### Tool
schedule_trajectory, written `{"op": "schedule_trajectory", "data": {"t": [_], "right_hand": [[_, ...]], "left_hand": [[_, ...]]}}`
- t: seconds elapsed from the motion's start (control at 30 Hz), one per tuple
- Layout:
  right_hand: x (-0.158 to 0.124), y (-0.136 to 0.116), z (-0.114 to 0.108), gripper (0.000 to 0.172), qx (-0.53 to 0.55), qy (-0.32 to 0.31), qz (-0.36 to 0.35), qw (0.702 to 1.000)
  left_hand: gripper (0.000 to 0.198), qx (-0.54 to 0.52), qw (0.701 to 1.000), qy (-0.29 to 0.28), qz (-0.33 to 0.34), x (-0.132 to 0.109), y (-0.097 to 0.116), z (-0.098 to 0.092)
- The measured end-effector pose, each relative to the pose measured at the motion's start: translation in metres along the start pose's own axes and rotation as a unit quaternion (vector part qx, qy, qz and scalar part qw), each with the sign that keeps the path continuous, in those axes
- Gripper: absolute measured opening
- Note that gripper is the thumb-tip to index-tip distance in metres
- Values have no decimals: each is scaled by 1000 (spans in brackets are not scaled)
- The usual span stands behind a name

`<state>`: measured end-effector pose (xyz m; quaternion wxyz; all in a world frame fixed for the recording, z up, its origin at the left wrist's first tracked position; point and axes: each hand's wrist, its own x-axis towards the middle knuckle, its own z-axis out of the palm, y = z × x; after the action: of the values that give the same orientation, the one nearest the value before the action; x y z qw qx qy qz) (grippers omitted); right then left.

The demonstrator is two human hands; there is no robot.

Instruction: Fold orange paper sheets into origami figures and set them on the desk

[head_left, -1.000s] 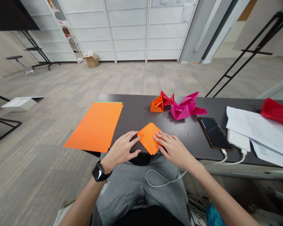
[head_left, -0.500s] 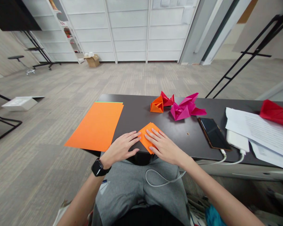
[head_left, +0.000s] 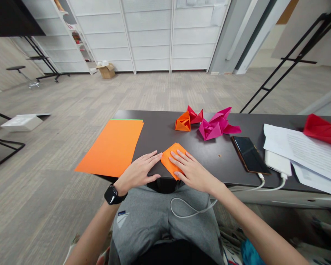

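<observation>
A folded orange paper square point(head_left: 167, 156), turned like a diamond, lies near the middle of the dark, smooth worktop's point(head_left: 157, 129) near edge. The bare right hand point(head_left: 189, 167) lies across it, fingers spread flat, gripping nothing. The left hand point(head_left: 139, 171), a black watch point(head_left: 113, 195) on its wrist, has its fingers loosely extended and unclenched, tips at the square's left corner; whether they touch is unclear. The layered paper should prove light, crisp at its creases, prone to slide and easily crumpled, best pressed flat or pinched by its corners. Beyond, toward the far edge, sit a folded orange paper shape point(head_left: 182, 122), a pointed red one point(head_left: 196, 117) and a larger magenta one point(head_left: 217, 125). Flat orange paper sheets point(head_left: 110, 147) cover the left edge; a black smartphone point(head_left: 248, 154) lies rightward, beside printed white papers point(head_left: 298, 147).
</observation>
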<state>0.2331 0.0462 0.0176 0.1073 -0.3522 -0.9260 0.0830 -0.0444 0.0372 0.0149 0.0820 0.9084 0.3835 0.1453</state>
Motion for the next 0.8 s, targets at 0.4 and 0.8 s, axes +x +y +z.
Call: {"op": "schedule_trajectory", "data": {"t": [0.4, 0.8], "right_hand": [[2, 2, -5, 56, 30, -21, 1, 999], [3, 2, -6, 64, 45, -4, 9, 999]], "left_hand": [[40, 5, 998, 48, -31, 5, 13, 3], [14, -113, 963, 164, -184, 28, 19, 16]]}}
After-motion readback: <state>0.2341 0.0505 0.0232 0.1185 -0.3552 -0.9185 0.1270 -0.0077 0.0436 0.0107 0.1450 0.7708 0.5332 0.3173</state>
